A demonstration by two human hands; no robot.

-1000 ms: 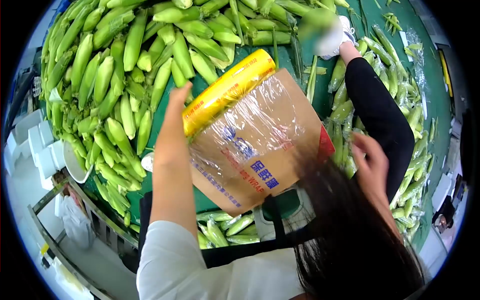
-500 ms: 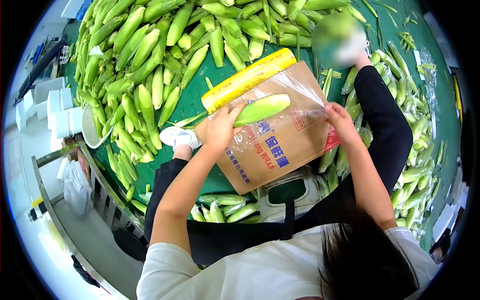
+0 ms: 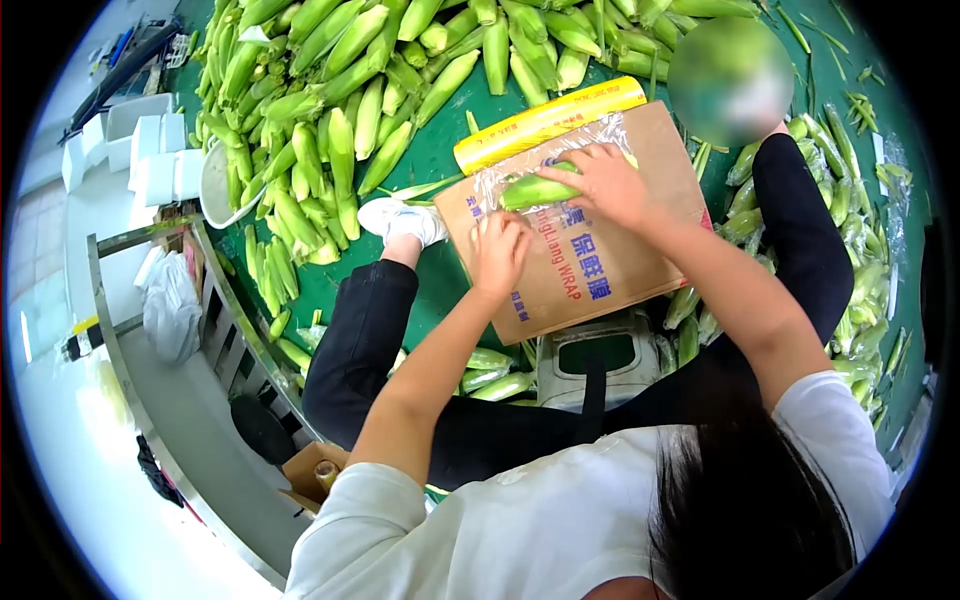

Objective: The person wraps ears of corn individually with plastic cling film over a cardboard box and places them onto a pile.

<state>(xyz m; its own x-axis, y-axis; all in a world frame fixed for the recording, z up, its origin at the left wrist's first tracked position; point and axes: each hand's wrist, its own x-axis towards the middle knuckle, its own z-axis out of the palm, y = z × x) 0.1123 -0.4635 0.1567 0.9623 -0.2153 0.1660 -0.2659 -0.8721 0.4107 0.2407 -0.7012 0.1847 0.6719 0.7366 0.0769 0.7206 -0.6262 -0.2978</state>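
A green husked ear of corn [image 3: 532,191] lies across the cardboard box [image 3: 655,250], with clear plastic wrap [image 3: 487,190] under and around it. My right hand [image 3: 608,182] lies over the ear's right part, fingers on the far side and thumb on the near side. Just below the ear's left end, my left hand [image 3: 500,252] has its fingers curled together at the wrap's edge; the pinched part is mostly hidden. A yellow-wrapped film roll [image 3: 550,125] rests along the box's far edge, beyond both hands.
A large heap of unwrapped corn [image 3: 340,130] covers the far left. Wrapped ears [image 3: 865,285] lie along the right side, and more [image 3: 497,383] sit near my legs. A grey stool [image 3: 560,390] stands against the box. At left are a metal frame [image 3: 150,420] and white bucket [image 3: 215,185].
My right hand has come left from the wrap's stretched right edge onto the corn. The left hand has let go of the ear and moved to the near left side. The view has shifted.
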